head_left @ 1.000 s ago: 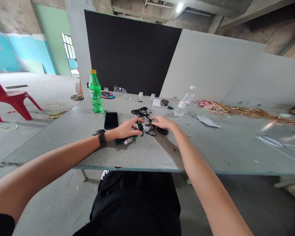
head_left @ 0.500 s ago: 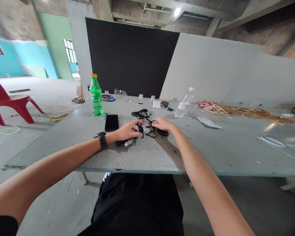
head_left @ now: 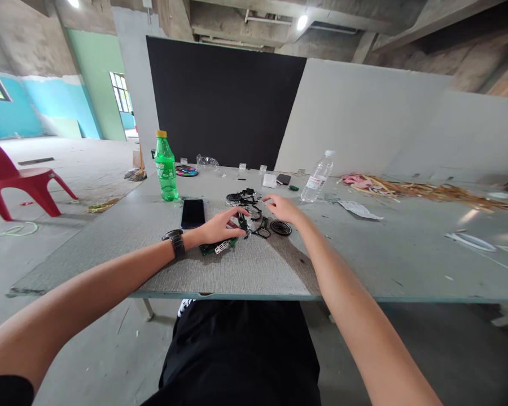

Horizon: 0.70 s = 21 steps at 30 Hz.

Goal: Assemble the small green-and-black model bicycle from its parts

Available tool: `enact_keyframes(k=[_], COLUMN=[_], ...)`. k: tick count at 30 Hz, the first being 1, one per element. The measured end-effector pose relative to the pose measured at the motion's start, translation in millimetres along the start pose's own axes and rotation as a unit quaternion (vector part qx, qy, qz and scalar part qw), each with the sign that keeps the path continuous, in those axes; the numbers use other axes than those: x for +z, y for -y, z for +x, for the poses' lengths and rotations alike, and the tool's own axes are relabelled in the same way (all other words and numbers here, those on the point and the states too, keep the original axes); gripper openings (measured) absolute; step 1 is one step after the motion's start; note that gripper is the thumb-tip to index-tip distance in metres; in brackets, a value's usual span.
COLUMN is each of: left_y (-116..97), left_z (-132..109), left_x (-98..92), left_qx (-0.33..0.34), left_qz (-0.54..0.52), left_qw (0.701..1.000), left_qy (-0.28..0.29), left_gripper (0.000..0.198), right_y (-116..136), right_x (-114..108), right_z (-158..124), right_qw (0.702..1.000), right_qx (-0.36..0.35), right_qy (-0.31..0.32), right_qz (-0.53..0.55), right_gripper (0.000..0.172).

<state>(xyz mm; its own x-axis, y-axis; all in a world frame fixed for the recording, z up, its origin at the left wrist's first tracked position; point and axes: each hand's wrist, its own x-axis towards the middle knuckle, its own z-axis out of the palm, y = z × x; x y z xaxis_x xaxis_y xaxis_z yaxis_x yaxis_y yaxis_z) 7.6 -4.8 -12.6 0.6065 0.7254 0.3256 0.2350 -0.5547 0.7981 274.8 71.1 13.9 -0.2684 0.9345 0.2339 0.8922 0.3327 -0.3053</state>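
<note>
My left hand (head_left: 223,224), a dark watch (head_left: 175,242) on its wrist, rests low over the table with thumb and fingers curled round a small dark part (head_left: 242,221). Just right of that lie black, toy-sized bicycle-like parts (head_left: 261,230). My right hand (head_left: 283,208) hovers beside them, its fingertips apart and nothing visible in them. Below it lies a small spoked wheel (head_left: 280,228). More black parts (head_left: 241,196) sit farther back. A white and dark green piece (head_left: 220,246) lies under my left wrist, partly hidden.
A phone (head_left: 193,213) and a green bottle (head_left: 166,169) stand left of the parts. A clear bottle (head_left: 318,177) is at right, near a paper sheet (head_left: 359,210). A white case (head_left: 270,180) lies behind. Wood strips (head_left: 423,194) cover the far right.
My right hand has lifted slightly up and away from the parts, its fingers parting, and the spoked wheel shows more fully. My left hand has stayed nearly still.
</note>
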Motion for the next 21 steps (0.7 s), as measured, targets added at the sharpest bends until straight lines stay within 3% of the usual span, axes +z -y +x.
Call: enact_keyframes(k=[6,12,18,21], left_y=[-2,1,3,2], left_z=[-1,0,1,0], left_x=[-0.1,0.1,0.9,1.0], left_qx=[-0.001,-0.002,-0.005,-0.008], left_qz=[-0.003,-0.001,-0.006,-0.005], left_qw=[1.000,1.000,1.000,1.000], left_qy=[0.001,-0.001,-0.004,-0.007], left_gripper=[0.048,0.049,0.050,0.051], right_y=[4,11,10,10], right_x=[-3,-7,-5,-4], right_z=[-1,-3,-1,0], right_qw=[0.999,0.987,0.985,0.989], right_qx=[-0.011,-0.027,-0.064,-0.046], right_qy=[-0.031,-0.121,-0.131,-0.109], right_qz=[0.037,0.105,0.095,0.085], right_gripper=[0.028,0.013,0.025,0.033])
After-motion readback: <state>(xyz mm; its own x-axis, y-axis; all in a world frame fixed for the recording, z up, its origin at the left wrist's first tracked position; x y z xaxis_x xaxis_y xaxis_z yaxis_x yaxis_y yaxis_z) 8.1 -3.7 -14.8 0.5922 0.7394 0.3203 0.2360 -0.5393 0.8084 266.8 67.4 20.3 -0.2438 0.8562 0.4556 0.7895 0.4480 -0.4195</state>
